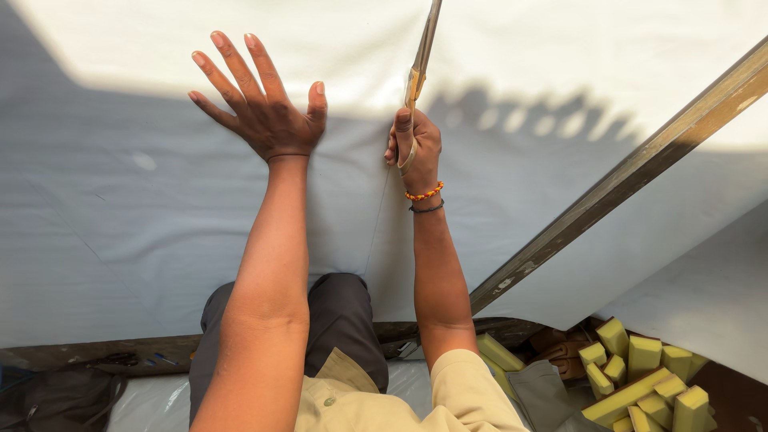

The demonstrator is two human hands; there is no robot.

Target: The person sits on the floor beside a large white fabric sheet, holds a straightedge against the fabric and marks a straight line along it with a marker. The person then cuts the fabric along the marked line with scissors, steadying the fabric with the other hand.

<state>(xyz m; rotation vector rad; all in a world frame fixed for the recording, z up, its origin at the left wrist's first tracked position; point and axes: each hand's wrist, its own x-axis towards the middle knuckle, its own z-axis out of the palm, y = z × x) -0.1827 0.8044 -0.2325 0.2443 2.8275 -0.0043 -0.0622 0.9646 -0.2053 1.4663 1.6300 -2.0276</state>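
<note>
My left hand (260, 104) lies flat with its fingers spread, pressing on a large white sheet (144, 200) that covers the table. My right hand (414, 148) is closed around the handle of a long thin blade (424, 48) that points away from me along a cut line in the sheet. A beaded bracelet and a dark band circle my right wrist. The cut runs from the blade back toward my body, between my two arms.
A long straight wooden bar (624, 180) lies diagonally across the sheet at the right. Below the table edge at the lower right sits a pile of several yellow-green foam blocks (640, 376). A dark bag (56, 396) lies at the lower left.
</note>
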